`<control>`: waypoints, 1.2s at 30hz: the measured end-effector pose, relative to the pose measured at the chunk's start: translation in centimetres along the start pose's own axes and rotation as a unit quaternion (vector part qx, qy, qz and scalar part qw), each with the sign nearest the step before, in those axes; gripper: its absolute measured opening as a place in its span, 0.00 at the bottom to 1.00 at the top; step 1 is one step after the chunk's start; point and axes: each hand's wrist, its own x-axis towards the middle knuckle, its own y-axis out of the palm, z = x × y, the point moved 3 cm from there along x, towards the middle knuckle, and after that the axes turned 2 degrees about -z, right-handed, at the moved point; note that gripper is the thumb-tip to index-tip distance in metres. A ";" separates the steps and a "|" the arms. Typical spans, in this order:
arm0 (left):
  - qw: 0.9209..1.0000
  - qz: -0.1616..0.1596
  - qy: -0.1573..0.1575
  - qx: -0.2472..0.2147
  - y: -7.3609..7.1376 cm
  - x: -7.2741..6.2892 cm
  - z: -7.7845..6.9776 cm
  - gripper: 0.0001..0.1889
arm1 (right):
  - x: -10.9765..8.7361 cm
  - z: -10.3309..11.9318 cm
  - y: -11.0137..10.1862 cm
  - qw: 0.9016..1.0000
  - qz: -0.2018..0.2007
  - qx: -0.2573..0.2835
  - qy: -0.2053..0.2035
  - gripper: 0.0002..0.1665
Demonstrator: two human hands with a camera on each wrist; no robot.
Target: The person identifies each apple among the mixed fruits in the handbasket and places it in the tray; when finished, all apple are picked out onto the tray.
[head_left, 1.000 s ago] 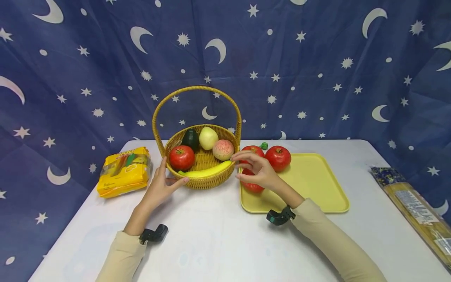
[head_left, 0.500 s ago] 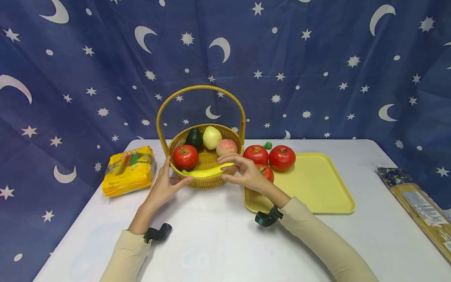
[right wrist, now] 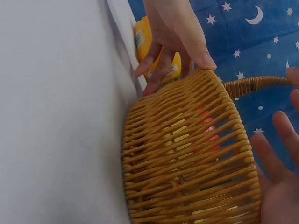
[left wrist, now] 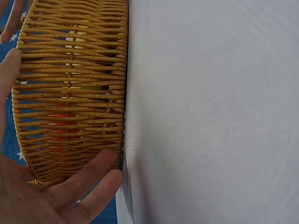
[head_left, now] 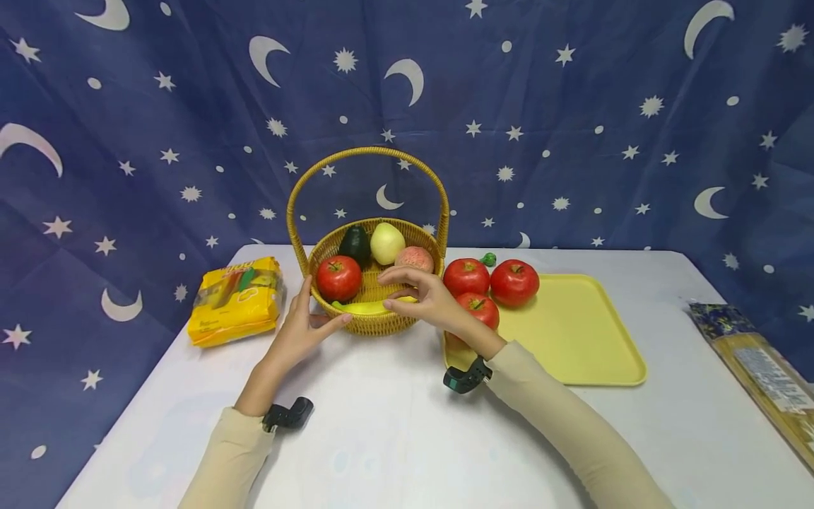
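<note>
A wicker basket [head_left: 381, 325] with a tall handle stands at the back of the table. My left hand [head_left: 295, 341] grips its left side, thumb on the front rim and the other fingers along the outer wall, as the right wrist view also shows. Inside lie a red apple [head_left: 339, 278], a dark green avocado [head_left: 355, 244], a pale yellow pear-like fruit [head_left: 387, 243], a pink peach [head_left: 414, 257] and a yellow banana [head_left: 361, 308] along the front. Over the banana's right end hovers my right hand [head_left: 431, 304], fingers spread and bent; whether it touches the banana cannot be told.
Right of the basket is a yellow tray [head_left: 588, 346], with three red apples [head_left: 514, 283] at its left side. A small green item [head_left: 488, 259] lies behind them. A yellow packet [head_left: 234, 302] sits at left, a long clear-windowed package [head_left: 757, 367] at the right edge.
My right hand has moved left from beside the basket's right rim to over the banana. The left hand stays at the basket's left side. The head view has shifted slightly.
</note>
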 end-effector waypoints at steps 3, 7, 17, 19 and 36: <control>1.000 0.002 0.000 0.001 -0.1 0.1 0.0 0.59 | 0.8 -0.1 0.2 1.000 0.005 -0.022 0.002 0.22; 1.000 0.005 -0.002 0.004 -0.1 0.0 0.0 0.59 | 1.7 -0.3 0.3 0.999 0.008 -0.042 0.013 0.22; 1.000 0.000 -0.007 0.005 -0.2 0.0 -0.2 0.59 | 3.3 -0.7 1.2 0.998 0.028 -0.048 0.005 0.21; 1.000 -0.001 -0.006 0.005 -0.2 0.0 -0.2 0.59 | 3.7 -0.9 1.4 0.998 0.031 -0.050 0.015 0.21; 1.000 -0.001 -0.011 0.004 -0.2 0.0 0.0 0.59 | 6.6 -2.6 2.1 0.993 0.036 -0.077 0.081 0.20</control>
